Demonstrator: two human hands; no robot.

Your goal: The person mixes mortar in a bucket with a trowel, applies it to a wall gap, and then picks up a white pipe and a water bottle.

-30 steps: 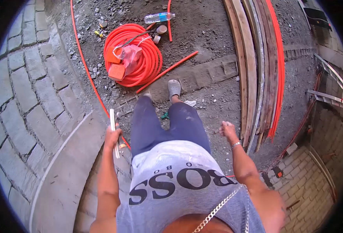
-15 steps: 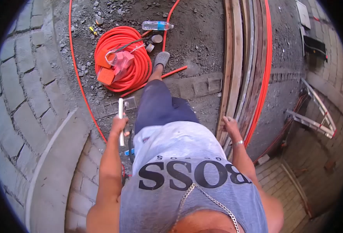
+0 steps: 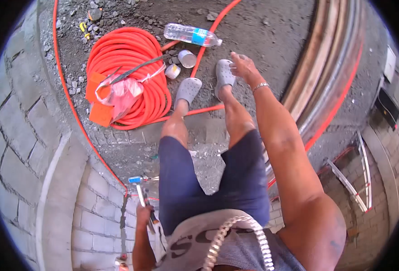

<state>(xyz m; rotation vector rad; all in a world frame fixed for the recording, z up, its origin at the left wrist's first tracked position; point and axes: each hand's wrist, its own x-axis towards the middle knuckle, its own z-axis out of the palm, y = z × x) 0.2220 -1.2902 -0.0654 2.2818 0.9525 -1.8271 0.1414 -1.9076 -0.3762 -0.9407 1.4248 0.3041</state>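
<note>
My left hand [image 3: 144,214], low on the left beside my shorts, is closed around a long, narrow white bar [image 3: 140,195]. A small blue item [image 3: 135,179] shows by the bar's far end; whether they touch is unclear. My right hand [image 3: 244,67] is stretched forward above my right shoe [image 3: 225,74], its fingers loosely bent and nothing visible in them. Beyond it, a clear plastic bottle [image 3: 181,33] with a blue label lies on its side. Two small round containers [image 3: 187,58] rest between the bottle and an orange hose coil [image 3: 129,49].
Pink plastic and orange pieces [image 3: 101,114] lie on the coil. Long wooden boards [image 3: 314,58] and orange tubing run along the right. A metal frame [image 3: 351,189] stands farther right. At left are a block wall [image 3: 16,149] and a loose orange hose [image 3: 68,101].
My right hand has moved forward from beside my hip to near the bottle. Both shoes now show, and my left hand with the bar sits lower in view.
</note>
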